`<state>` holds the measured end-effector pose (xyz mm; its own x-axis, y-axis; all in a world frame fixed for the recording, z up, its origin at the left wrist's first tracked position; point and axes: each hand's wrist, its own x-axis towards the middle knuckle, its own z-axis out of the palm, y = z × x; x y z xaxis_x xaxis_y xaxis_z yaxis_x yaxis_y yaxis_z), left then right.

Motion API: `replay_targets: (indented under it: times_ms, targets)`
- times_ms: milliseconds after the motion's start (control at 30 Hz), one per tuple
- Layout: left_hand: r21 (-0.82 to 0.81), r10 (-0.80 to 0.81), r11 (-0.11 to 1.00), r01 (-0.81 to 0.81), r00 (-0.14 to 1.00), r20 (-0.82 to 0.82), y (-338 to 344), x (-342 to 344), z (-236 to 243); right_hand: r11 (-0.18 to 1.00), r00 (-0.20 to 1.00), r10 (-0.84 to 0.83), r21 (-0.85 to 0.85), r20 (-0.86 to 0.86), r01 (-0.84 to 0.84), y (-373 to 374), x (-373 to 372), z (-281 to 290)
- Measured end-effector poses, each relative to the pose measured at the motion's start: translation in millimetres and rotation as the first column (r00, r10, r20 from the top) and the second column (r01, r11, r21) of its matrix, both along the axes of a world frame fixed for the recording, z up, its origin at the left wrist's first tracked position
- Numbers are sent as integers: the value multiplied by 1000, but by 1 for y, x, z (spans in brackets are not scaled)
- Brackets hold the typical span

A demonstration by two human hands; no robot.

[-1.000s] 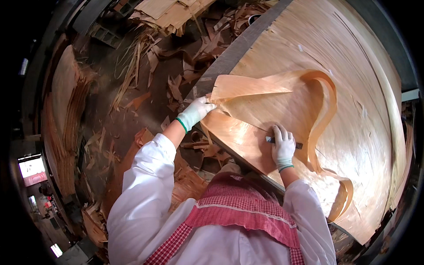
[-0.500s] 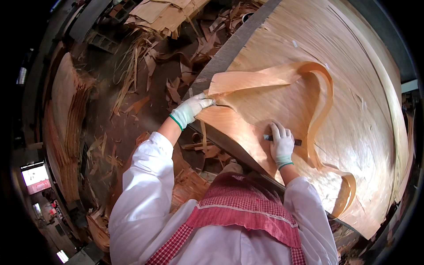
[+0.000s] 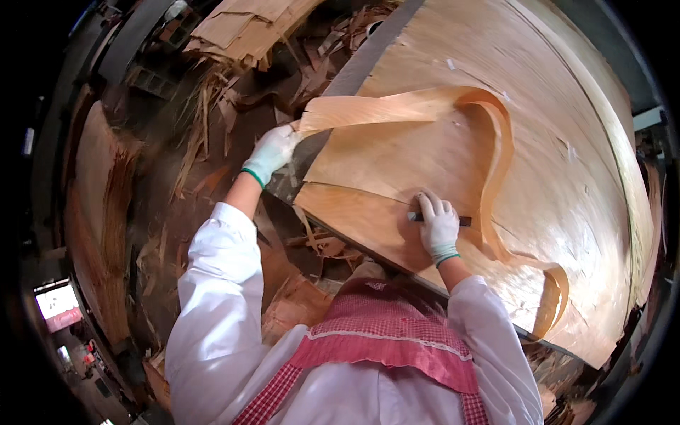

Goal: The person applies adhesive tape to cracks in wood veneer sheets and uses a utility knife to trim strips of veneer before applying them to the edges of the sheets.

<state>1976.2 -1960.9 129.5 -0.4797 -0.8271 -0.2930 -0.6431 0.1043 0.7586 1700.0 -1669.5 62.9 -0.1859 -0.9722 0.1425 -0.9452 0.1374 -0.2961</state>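
Observation:
My left hand [image 3: 273, 152], in a white glove with a green cuff, is closed on the left end of a long, thin strip of wood veneer [image 3: 397, 108]. From there the strip runs right, stands on edge in a loop and curls back at its near right end. Under it lies a broad veneer sheet [image 3: 368, 157], with a split near its left edge. My right hand [image 3: 440, 228], gloved alike, rests on the sheet inside the loop. Its fingers wrap a dark, narrow knife [image 3: 465, 221], whose two ends stick out either side.
A grey table edge [image 3: 365, 53] borders the sheet at far left. Torn veneer scraps [image 3: 326, 248] litter the floor. A tall veneer stack [image 3: 99, 212] stands at left, another stack [image 3: 244, 28] at the far left. Small pale tape pieces [image 3: 451, 64] stick to the sheet.
My left hand has moved left and away from me, drawing the strip's end off the sheet past its left edge. My right hand with the knife has barely shifted.

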Motion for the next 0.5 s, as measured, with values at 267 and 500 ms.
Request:
replay_targets:
  times_ms: [267,500]
  targets:
    - [58,120,993,-106,939,-322,6,-52,63,999,1000,-11,37,-26,12,4,-3,4]
    - [42,83,996,-76,977,-198,-17,-73,66,941,929,-259,-149,264,305,73,-30,131]
